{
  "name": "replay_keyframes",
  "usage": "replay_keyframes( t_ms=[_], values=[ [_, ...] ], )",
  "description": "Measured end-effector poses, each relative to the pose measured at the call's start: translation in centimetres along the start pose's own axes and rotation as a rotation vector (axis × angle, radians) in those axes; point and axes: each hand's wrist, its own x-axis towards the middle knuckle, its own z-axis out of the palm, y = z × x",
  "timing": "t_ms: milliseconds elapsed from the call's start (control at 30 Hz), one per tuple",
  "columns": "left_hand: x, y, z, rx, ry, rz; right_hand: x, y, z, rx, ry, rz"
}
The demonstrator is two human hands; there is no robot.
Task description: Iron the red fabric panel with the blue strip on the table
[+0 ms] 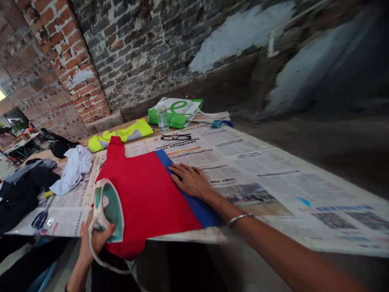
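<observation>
Holding: left hand (96, 239) fingers shut around green iron (108, 209), tip pointing away, long side running up-down, at red cloth (146, 194) | Pressing: right hand (191, 181) flat, fingers close together, on blue edge (188, 190), on newspaper (258, 174)

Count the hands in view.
2: the left hand grips a steam iron at the bottom of the view; the right hand lies flat at the blue strip of the red cloth.

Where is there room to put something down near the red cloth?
A large printed newspaper sheet right of the red cloth, past the right hand, has room. Left is crowded: crumpled white cloth, dark clothes, blue-handled scissors.
</observation>
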Motion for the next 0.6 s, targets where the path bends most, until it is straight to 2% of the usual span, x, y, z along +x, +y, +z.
replay_keyframes(
  t_ms=[100,200,300,500,600],
  values=[
    [-3.1,-0.7,-0.4,0.013,0.009,0.018,0.1,0.1,0.2,0.000,-0.002,0.003],
    [-2.6,-0.4,-0.2,-0.010,-0.004,0.048,0.1,0.1,0.4,0.003,0.008,-0.001],
    [1.0,0.8,0.5,-0.064,-0.025,0.072,0.1,0.1,0.3,-0.003,-0.012,0.004],
    [10.8,2.9,3.1,-0.079,-0.004,0.051,0.0,-0.3,-0.4,-0.013,-0.028,0.007],
    [12.3,3.3,3.8,-0.079,0.022,0.052,0.0,-0.3,-0.5,-0.003,-0.022,0.001]
  ],
)
